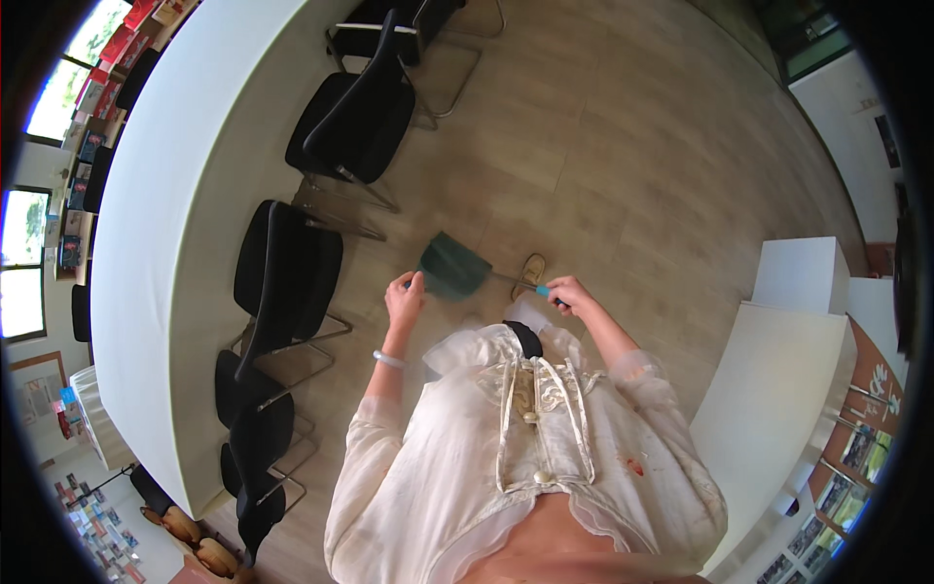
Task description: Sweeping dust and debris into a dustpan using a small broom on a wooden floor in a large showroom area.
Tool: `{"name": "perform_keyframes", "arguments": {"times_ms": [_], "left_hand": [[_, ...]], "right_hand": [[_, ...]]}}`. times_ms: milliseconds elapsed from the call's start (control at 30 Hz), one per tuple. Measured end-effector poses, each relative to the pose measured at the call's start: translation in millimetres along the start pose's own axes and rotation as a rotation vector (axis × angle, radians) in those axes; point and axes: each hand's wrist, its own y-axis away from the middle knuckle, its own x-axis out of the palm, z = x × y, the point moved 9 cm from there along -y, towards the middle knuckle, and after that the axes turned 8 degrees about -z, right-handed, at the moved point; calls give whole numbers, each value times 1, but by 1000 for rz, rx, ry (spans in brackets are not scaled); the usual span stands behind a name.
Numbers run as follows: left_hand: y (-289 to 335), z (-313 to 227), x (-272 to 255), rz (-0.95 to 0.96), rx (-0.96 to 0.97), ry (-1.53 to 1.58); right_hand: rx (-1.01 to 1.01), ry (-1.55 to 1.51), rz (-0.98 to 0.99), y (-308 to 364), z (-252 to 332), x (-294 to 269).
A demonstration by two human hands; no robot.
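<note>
In front of me, low over the floor, is a dark green dustpan with a thin metal handle ending in a teal and black grip. My right hand is wrapped round that grip, to the right of the pan. My left hand is raised to the left of the dustpan, its fingers closed in a pinch. A small dark end shows at its fingertips, too little to name what it belongs to. One shoe shows on the floor beyond the handle.
Several black chairs with metal legs line a long white table on my left. White box-like units stand on my right. Wood-look floor stretches ahead. Shelves of boxes run by the windows at far left.
</note>
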Motion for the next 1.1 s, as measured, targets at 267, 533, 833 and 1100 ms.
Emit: {"name": "perform_keyframes", "arguments": {"times_ms": [267, 533, 833, 1100], "left_hand": [[-22, -70, 50, -74, -9, 33], [-70, -120, 122, -111, 33, 133], [-135, -178, 209, -75, 27, 37], [-192, -242, 230, -122, -2, 37]], "right_hand": [[56, -341, -49, -56, 2, -123], [-114, -83, -359, -139, 79, -260], [-188, 106, -358, -225, 122, -250], [42, -175, 81, -238, 160, -263]]}}
